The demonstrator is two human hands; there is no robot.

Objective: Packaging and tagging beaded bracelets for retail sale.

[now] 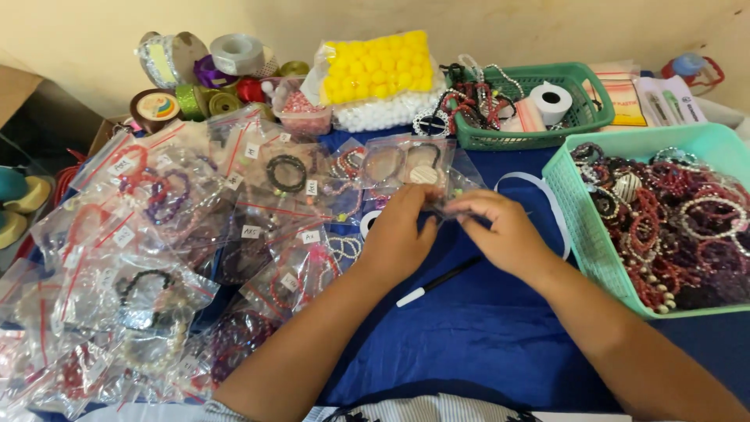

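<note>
Left hand [397, 234]: fingers pinched on a small clear bag [445, 205], its contents hidden.
Right hand [504, 230]: fingers closed on the same bag.
Pen [437, 281]: partly under the wrist.

My hands meet mid-table on the cloth [484, 328]: left hand [397, 238] & right hand [504, 234] touching, pinching a small clear bag [447, 205] btwn them. Pen [437, 282] lies on the cloth just below my hands. To my left, a spread of bagged bracelets [156, 258] covers that whole side of the table. Right of my right forearm sits a basket [594, 242] w/ loose bracelets [672, 227] in it. Behind it, a 2nd basket [539, 139] holding a tape roll [551, 101] & more beadwork. Left of that, a bag of beads [379, 78]. Ribbon spools [203, 70] stand at far left back, near the wall.
</note>
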